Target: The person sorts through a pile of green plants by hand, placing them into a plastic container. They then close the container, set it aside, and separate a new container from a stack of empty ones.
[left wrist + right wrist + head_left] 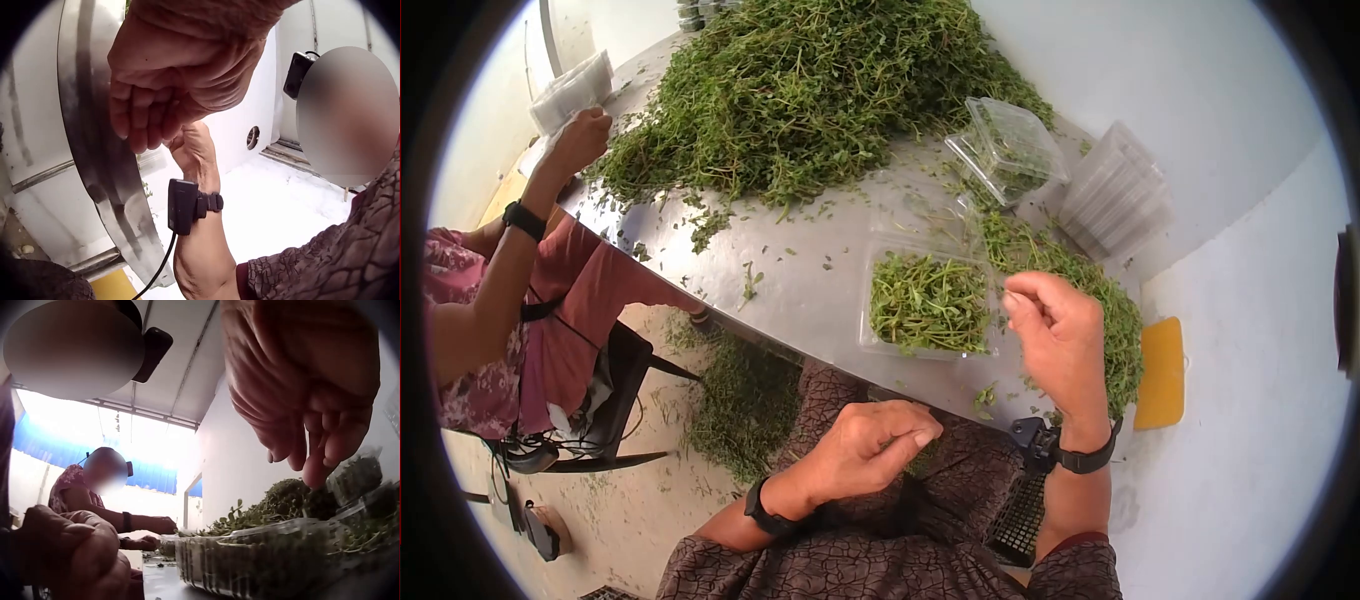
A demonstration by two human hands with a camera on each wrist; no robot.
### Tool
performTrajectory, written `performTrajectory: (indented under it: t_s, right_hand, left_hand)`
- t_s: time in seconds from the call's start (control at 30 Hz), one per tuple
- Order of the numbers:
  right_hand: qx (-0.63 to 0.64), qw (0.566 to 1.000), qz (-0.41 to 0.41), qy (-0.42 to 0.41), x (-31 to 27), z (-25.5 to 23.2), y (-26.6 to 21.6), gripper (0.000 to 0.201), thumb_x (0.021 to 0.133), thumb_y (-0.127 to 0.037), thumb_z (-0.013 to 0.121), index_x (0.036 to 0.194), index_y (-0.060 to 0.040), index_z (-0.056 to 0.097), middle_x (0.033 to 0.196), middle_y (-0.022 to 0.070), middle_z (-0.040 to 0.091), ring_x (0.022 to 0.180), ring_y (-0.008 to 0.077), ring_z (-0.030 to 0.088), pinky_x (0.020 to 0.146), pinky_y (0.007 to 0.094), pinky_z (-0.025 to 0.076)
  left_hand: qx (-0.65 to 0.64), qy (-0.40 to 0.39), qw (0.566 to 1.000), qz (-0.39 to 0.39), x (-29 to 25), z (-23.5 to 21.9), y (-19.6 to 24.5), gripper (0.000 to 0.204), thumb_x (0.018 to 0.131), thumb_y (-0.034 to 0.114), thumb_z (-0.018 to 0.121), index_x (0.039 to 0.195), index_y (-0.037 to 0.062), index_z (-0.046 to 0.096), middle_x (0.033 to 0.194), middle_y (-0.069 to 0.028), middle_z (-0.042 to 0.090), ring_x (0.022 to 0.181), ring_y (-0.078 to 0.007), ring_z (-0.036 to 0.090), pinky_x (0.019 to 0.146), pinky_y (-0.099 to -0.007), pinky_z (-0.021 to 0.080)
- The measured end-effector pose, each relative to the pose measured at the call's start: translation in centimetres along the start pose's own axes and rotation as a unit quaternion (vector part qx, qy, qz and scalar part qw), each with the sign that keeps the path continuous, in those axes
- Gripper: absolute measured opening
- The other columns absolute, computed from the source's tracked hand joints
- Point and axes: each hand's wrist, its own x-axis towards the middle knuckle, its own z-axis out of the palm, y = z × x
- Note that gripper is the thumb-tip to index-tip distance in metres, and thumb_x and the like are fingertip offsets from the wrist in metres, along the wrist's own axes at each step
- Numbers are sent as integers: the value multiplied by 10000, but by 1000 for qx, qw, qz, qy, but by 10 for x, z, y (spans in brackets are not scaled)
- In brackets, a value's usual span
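A clear plastic clamshell box (866, 310) stands near the table's front edge with its lid raised. Cut leafy green stems (930, 300) fill its base. My right hand (1060, 335) hovers just right of the box, fingers loosely bent, thumb near the index finger, nothing visible between them. Over my lap, by the table edge, my left hand (870, 452) hangs with fingers loosely curled and nothing showing in it. The left wrist view shows the curled fingers (147, 115) from below. In the right wrist view the box's clear side (231, 562) sits beneath the hand.
A large heap of greens (800, 90) covers the back of the metal table (800, 270). At right stand a filled closed box (1010, 150), stacked empty boxes (1115, 195) and more loose greens (1115, 320). Another person (490, 310) sits at left. Greens (745, 400) also lie below the table.
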Motion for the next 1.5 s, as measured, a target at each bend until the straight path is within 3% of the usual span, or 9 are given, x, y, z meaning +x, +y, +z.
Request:
performTrajectory:
  t_s: [0.13, 0.2, 0.43, 0.57, 0.9, 0.97, 1.2, 1.27, 1.5]
  right_hand:
    - [-30, 999, 33, 18, -20, -20, 15, 113, 827, -10, 667, 934, 24, 657, 793, 125, 659, 630, 172, 607, 576, 289, 468]
    - [-66, 996, 47, 36, -30, -34, 21, 111, 820, -13, 667, 925, 22, 658, 793, 126, 659, 625, 172, 604, 574, 294, 464]
    - [-148, 974, 141, 95, -74, -80, 53, 126, 798, -44, 677, 915, 4, 680, 817, 140, 673, 629, 221, 619, 595, 325, 478]
    - [-199, 963, 170, 70, -91, -87, 56, 179, 783, -70, 699, 953, -14, 692, 850, 156, 680, 679, 277, 647, 636, 357, 503]
    - [-357, 925, 117, 54, -96, -78, 84, 132, 787, -145, 686, 859, -35, 674, 775, 155, 629, 688, 350, 611, 632, 405, 481]
    - [-380, 920, 63, 71, -92, -76, 89, 130, 726, -90, 676, 675, -9, 587, 631, 166, 570, 615, 356, 592, 558, 439, 466]
    - [-397, 912, 60, 84, -86, -77, 96, 148, 682, -80, 642, 596, -12, 543, 602, 184, 558, 564, 372, 577, 533, 441, 460]
    - [-412, 902, 116, 49, -87, -79, 94, 156, 677, -74, 635, 574, -18, 533, 599, 192, 556, 574, 380, 580, 541, 441, 460]
    - [-291, 945, 94, 117, -79, -92, 77, 90, 683, -74, 619, 644, 5, 597, 595, 183, 555, 540, 371, 537, 528, 414, 439]
  left_hand:
    - [10, 3, 999, 37, -1, -6, 0, 116, 877, 23, 606, 944, -23, 688, 928, -155, 708, 859, -294, 700, 747, -350, 559]
    - [7, 39, 999, 14, -2, -8, 7, 148, 885, 45, 594, 955, -3, 717, 931, -133, 722, 792, -216, 697, 708, -323, 549]
    - [44, 41, 998, -15, -7, -3, -1, 141, 885, 88, 598, 901, 0, 707, 895, -119, 719, 814, -208, 685, 740, -304, 528]
    - [74, 32, 996, -47, -3, 5, 3, 133, 885, 67, 592, 906, 1, 706, 906, -119, 718, 833, -206, 684, 741, -307, 525]
    - [131, 48, 987, 77, 14, 27, 0, 107, 868, -17, 586, 937, 3, 666, 924, -130, 704, 830, -254, 694, 731, -322, 539]
    - [133, 50, 985, 94, 15, 29, 2, 114, 864, -29, 588, 945, 5, 661, 931, -133, 702, 826, -258, 696, 727, -323, 543]
    - [135, 18, 986, 93, 18, 29, 2, 131, 853, -54, 593, 955, 1, 654, 933, -144, 698, 822, -269, 698, 718, -326, 547]
    - [133, 10, 988, 84, 16, 29, 1, 131, 849, -58, 598, 953, 0, 654, 935, -145, 698, 826, -271, 699, 719, -327, 547]
    - [136, -15, 986, 92, 15, 29, 2, 141, 840, -59, 618, 960, 9, 646, 944, -152, 700, 827, -288, 703, 699, -340, 549]
